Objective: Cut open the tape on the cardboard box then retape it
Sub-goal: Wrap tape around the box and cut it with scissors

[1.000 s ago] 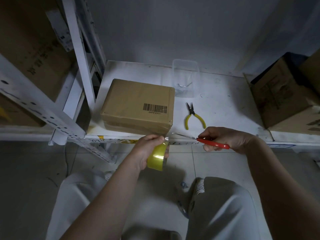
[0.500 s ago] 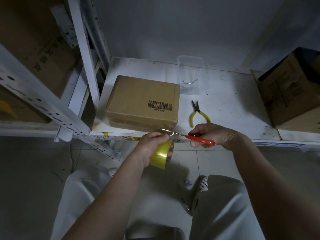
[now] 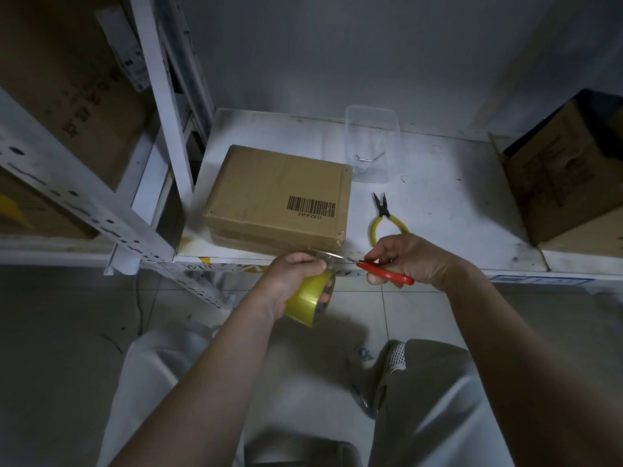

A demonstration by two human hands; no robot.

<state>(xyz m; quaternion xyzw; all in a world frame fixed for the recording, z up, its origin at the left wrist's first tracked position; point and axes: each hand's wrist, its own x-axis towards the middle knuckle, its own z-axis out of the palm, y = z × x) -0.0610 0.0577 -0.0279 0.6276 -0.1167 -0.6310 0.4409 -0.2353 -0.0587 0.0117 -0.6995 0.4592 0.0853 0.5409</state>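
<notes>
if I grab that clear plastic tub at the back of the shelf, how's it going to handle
The clear tub looks thin-walled, so it will probably feel light and flex if squeezed. Only a few small metal bits lie on its floor, and they would likely slide and rattle when it is tilted. Standing open on the white shelf, it should push easily.

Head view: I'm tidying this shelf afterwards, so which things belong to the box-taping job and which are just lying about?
In use:
cardboard box on the shelf
yellow tape roll, held by the left hand
red-handled scissors, held by the right hand

Lying about:
yellow-handled pliers
clear plastic container
large open carton at far right
</notes>
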